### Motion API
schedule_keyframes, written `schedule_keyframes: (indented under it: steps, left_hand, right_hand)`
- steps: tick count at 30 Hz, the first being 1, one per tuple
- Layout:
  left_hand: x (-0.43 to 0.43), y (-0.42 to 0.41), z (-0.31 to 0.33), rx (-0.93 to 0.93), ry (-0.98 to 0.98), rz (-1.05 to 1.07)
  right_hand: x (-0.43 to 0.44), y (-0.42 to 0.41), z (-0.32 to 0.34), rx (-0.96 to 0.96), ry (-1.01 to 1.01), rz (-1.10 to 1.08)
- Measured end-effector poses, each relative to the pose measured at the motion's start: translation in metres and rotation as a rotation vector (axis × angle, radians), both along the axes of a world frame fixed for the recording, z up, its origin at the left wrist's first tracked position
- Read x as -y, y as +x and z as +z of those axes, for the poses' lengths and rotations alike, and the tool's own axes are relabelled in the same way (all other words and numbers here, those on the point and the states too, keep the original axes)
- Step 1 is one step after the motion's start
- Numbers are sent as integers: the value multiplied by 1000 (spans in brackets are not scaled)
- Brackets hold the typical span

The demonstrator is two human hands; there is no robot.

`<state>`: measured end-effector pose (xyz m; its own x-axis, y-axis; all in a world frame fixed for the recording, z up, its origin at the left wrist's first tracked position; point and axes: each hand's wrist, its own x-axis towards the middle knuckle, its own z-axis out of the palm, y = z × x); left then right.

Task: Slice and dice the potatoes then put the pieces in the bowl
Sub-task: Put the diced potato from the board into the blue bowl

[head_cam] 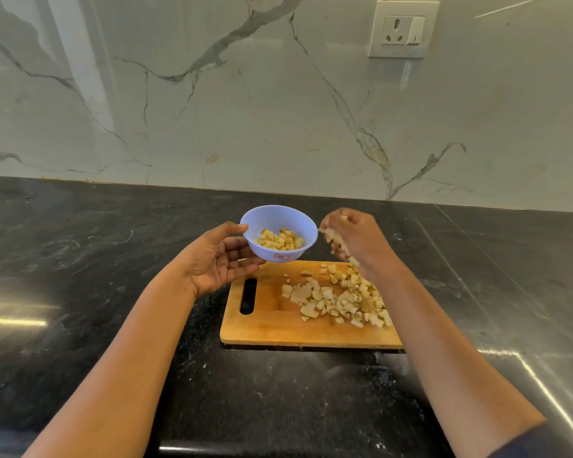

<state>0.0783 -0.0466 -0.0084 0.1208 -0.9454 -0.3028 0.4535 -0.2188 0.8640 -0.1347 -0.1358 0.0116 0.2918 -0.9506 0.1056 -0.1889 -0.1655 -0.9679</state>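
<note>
Potato pieces (341,299) lie mostly on the board (268,325), some in the bowl (262,251) that the left hand (219,259) cups above the worktop (113,259), so the right hand (354,236), curled round a handful just beside the rim, should reach over its middle before loosening.

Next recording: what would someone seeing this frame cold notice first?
The left hand holds a pale blue bowl, partly filled with potato cubes, at the far left corner of the cutting board. Just right of its rim, the right hand grips a handful of cubes. A larger pile of cubes lies on the board's right half, on a dark counter.
</note>
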Motion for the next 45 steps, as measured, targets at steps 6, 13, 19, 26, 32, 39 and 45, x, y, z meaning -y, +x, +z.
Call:
schedule_keyframes:
  steps: [6, 13, 19, 26, 32, 39, 45]
  left_hand:
    - [3, -9, -3, 36, 42, -65]
    - [4, -13, -4, 37, 64, -123]
    - [5, -14, -6, 30, 76, -140]
    - [5, -12, -6, 20, 74, -124]
    - [4, -11, -5, 14, 79, -106]
    - [3, -14, -5, 20, 73, -118]
    - [2, -12, -3, 20, 53, -97]
  right_hand:
    - [6, 27, 30, 186, -3, 88]
    - [3, 44, 21, 109, -34, 171]
    - [5, 43, 19, 238, 3, 257]
    - [8, 29, 19, -95, -247, 297]
    - [-4, 12, 42, -690, -454, 354]
    - [-17, 34, 36, -774, -617, 335]
    - [-12, 23, 35, -772, -573, 360]
